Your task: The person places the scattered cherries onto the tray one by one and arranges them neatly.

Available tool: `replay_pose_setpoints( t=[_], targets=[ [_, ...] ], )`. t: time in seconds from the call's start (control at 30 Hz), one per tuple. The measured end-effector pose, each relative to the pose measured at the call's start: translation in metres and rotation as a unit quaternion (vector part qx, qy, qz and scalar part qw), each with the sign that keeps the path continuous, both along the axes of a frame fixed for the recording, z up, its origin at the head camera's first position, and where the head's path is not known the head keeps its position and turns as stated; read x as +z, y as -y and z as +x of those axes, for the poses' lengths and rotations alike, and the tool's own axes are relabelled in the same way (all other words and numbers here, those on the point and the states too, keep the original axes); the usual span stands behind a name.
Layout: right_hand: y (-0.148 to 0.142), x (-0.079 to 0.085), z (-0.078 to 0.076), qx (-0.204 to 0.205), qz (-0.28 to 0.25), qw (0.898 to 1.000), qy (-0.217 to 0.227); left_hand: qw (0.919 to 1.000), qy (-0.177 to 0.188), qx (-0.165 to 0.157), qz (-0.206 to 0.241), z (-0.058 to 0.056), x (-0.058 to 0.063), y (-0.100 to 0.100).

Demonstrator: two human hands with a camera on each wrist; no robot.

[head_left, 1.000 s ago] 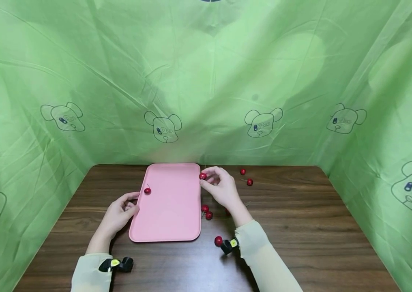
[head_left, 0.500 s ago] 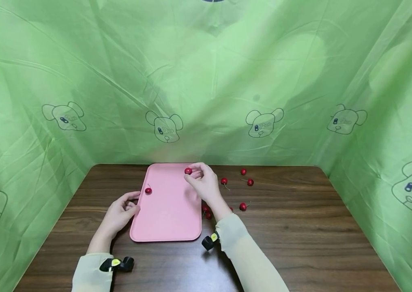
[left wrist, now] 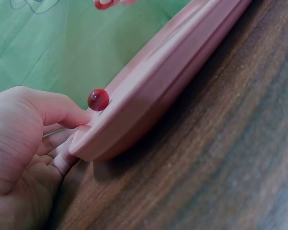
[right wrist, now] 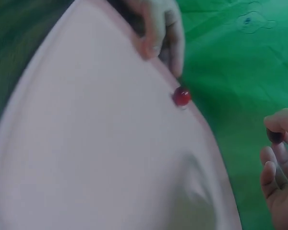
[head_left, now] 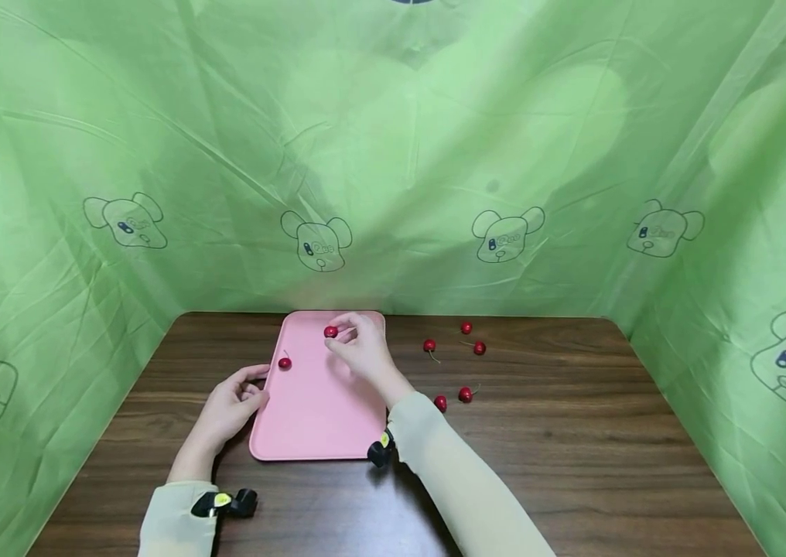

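Note:
A pink tray (head_left: pixel 319 410) lies on the wooden table. At its left edge my left hand (head_left: pixel 228 404) grips the rim; the left wrist view shows the thumb over the rim (left wrist: pixel 129 110) and fingers beneath. Over the tray's far half, my right hand (head_left: pixel 363 352) pinches a red cherry (head_left: pixel 330 332) between thumb and fingertips. In the right wrist view that cherry (right wrist: pixel 275 136) is partly covered by the fingers. Another cherry (head_left: pixel 285 363) with a stem rests on the tray by its left rim, close to the left hand; it also shows in the left wrist view (left wrist: pixel 98 99).
Several cherries lie on the table right of the tray, among them one with a long stem (head_left: pixel 429 346), one at the back (head_left: pixel 466 328) and one nearer (head_left: pixel 466 394). The right forearm hides part of the table. A green curtain (head_left: pixel 407 155) encloses the table (head_left: pixel 574 433).
The right hand has moved left with its cherry, from the tray's right edge to over the tray. More cherries show on the right; others are now behind the arm. The left hand has stayed put.

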State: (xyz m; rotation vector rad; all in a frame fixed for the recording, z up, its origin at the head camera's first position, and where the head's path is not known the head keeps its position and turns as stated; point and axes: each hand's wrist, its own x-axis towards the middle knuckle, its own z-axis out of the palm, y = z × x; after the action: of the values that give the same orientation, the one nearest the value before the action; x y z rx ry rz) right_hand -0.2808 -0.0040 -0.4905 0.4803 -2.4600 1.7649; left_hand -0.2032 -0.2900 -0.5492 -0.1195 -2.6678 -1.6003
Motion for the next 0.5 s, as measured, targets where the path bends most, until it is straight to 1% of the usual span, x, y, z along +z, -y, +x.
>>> replay_pose_setpoints(
  t=[0.13,0.27,0.37,0.5],
  targets=[
    [0.006,-0.006,-0.005,0.015,0.033,0.999,-0.003,1.0000,0.000,0.004,-0.004,0.000,-0.001,0.000],
    [0.014,-0.014,-0.006,0.023,0.056,0.998,0.011,1.0000,0.004,0.004,-0.008,-0.001,-0.002,0.000],
    [0.018,-0.019,-0.005,0.029,0.059,0.998,0.017,0.9999,0.006,-0.001,-0.009,-0.002,-0.003,0.000],
    [0.022,-0.024,-0.002,0.037,0.056,0.998,0.020,0.9998,0.016,0.001,-0.010,-0.002,-0.002,-0.002]
  ],
)
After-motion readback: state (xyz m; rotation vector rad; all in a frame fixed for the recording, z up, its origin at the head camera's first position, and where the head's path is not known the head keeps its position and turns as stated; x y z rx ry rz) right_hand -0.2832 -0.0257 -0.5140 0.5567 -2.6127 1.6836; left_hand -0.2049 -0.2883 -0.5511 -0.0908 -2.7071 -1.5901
